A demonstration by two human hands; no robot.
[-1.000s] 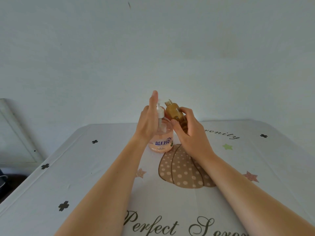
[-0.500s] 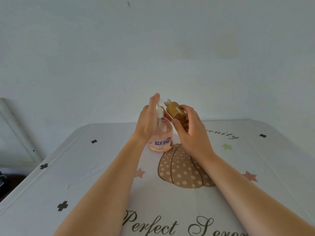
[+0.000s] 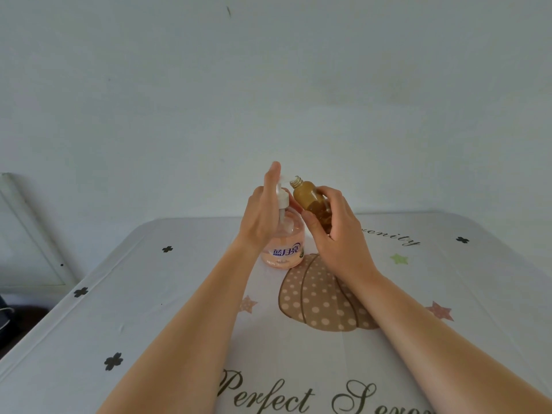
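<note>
- Pale, bare wall fills the background, and a table under a white printed tablecloth (image 3: 149, 294) carries the work.
- Left hand (image 3: 263, 216): fingers straight and pressed together, pointing up, laid against the white pump head (image 3: 282, 197). The palm hides the contact, so I cannot tell whether it bears down or only steadies.
- Right hand (image 3: 337, 234): fingers and thumb curled round the lower body of the small amber bottle (image 3: 307, 195), which it holds off the table.
- That bottle is tilted, its uncapped threaded neck brought right up to the pump's spout. My reading is that the tilt puts the mouth where a squirt would land, so this looks like a refill.
- Its contents: the glass looks darker low down. Liquid or only tint, I cannot tell.
- Soap dispenser (image 3: 283, 243): upright on the cloth, just behind the pumpkin print (image 3: 316, 303), clear-walled and full of peach-pink liquid nearly to the shoulder, with a blue label facing the camera.
- With 2 hands engaged, 1 works the pump and 1 aims the receiver. The narrow neck leaves little room for a miss.
- Further out: black clovers, stars and script lettering on the cloth, and a pale framed panel (image 3: 27, 234) leaning at the far left.
</note>
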